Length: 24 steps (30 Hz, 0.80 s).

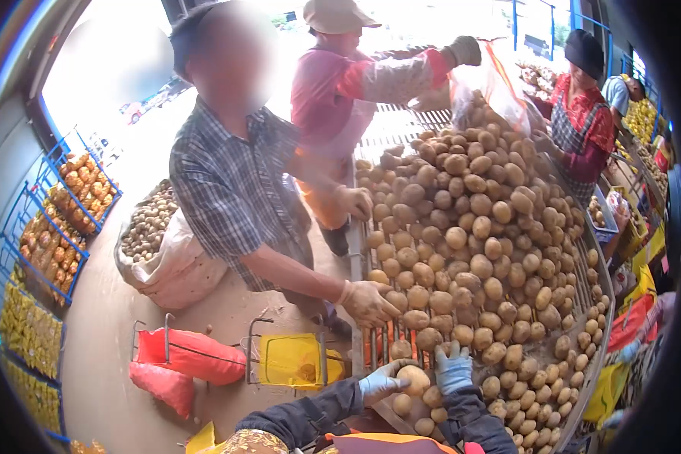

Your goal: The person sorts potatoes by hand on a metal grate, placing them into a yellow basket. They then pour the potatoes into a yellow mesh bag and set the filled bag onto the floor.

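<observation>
My left hand [378, 380] cups one potato [415, 378] at the heap [469, 227] near edge; right hand [454, 368] spread flat, gripping nothing. Better lift clear, not drag.

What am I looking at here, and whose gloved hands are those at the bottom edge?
There is no machine here. A person wears one camera on the head, which looks forward and down; its wide lens bends the edges of the picture. The two gloved hands at the bottom are the wearer's own. The left hand curls around a large potato. The right hand rests with spread fingers on the heap of potatoes, which lies on a long slatted table. Three other people work at it: one in a checked shirt with both hands on the heap, one in a cap tipping a plastic bag onto it, and one in an apron. On the floor to the left stand an open sack of potatoes, a red bag and a yellow bag.
</observation>
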{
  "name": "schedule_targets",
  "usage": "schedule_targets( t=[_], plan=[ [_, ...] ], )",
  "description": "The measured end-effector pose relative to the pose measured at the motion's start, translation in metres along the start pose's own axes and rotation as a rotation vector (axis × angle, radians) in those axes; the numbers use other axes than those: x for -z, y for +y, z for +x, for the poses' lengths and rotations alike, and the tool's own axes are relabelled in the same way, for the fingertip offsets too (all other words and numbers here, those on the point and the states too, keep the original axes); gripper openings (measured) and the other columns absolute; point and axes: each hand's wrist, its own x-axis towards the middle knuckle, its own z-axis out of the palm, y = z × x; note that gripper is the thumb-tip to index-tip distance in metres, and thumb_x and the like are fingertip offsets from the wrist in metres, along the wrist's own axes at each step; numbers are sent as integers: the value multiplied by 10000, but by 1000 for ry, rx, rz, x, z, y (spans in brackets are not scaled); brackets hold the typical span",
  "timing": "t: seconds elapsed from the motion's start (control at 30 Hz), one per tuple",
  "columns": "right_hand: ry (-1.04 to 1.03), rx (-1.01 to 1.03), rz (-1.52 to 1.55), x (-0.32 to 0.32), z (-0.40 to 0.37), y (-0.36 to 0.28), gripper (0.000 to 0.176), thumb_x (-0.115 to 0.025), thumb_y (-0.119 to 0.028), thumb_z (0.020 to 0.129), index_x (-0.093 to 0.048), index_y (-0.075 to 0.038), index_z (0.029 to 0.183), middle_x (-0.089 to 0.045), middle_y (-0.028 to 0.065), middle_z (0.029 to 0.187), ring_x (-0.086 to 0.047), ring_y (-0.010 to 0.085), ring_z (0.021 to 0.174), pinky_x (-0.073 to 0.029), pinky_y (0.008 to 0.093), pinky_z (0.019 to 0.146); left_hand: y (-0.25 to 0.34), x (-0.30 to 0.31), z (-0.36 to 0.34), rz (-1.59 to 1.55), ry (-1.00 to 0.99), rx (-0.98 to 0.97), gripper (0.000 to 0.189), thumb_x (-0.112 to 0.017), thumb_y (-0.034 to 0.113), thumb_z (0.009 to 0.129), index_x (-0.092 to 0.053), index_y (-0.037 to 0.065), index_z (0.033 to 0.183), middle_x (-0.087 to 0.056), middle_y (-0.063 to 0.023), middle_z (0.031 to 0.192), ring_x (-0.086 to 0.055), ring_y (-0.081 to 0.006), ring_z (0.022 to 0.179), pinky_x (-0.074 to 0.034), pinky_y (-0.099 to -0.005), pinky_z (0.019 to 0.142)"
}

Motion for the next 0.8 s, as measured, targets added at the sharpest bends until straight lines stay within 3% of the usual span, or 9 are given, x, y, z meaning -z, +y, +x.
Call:
schedule_targets(
  t=[0.07,0.17,0.2,0.27,0.33,0.37,0.53,0.67,0.8],
  plan=[
    [63,45,215,15,7,4,287,-701,-209,735,-625,-175,1011,-502,154,1154,-522,410,1033,-460,492,836,42,9,4,-290,1,-37,685,-767,356,808,-421,63,1320,-572,-143,1201,-579,-250,1119,-444,-415,1009],
    [184,-58,600,16,15,-1,427,-777,-177,642,-571,-110,1010,-520,153,1038,-532,380,1015,-459,452,877,96,17,22,-359,147,-134,600,-733,407,828,-471,88,1264,-604,-150,1125,-603,-249,1065,-472,-430,967],
    [230,-179,902,20,18,-6,476,-787,-175,625,-557,-85,1032,-526,158,1021,-534,372,1012,-461,441,888,110,28,33,-79,271,-166,554,-723,404,833,-492,94,1230,-612,-159,1102,-613,-258,1042,-479,-418,952],
    [276,-21,774,70,56,-17,599,-795,-172,610,-531,-35,1130,-530,177,1039,-537,360,1027,-459,428,909,142,36,55,194,401,-188,509,-712,401,838,-513,99,1197,-621,-168,1079,-622,-267,1020,-486,-406,936],
    [329,183,605,91,118,-20,631,-785,-177,628,-535,-42,1191,-542,175,1056,-538,358,1033,-458,436,904,169,29,83,1402,432,-204,435,-683,307,846,-536,63,1175,-626,-178,1089,-627,-300,1031,-489,-384,922],
    [230,173,526,101,150,-22,535,-739,-138,645,-569,-59,1146,-569,169,1024,-548,374,994,-464,430,866,174,24,95,1395,434,-194,435,-683,307,846,-536,63,1175,-626,-178,1089,-627,-300,1031,-489,-384,922],
    [-271,110,147,93,265,-46,459,-644,-459,777,-661,-121,1088,-557,195,1157,-506,356,1127,-416,446,968,176,37,161,1722,576,253,331,-664,263,779,-661,19,1002,-641,-197,1132,-614,-330,1092,-492,-393,911],
    [-412,93,206,82,272,-54,464,-638,-454,798,-651,-117,1117,-545,161,1213,-507,341,1178,-433,445,977,217,26,150,1644,223,491,394,-674,304,747,-692,30,1029,-684,-229,988,-675,-309,960,-536,-401,809],
    [-611,212,202,104,231,-45,518,-662,-478,758,-671,-92,1102,-575,163,1204,-532,324,1163,-440,425,974,169,25,126,1746,5,414,463,-687,335,734,-655,51,1098,-673,-223,1007,-660,-316,973,-521,-414,831]
  ],
)
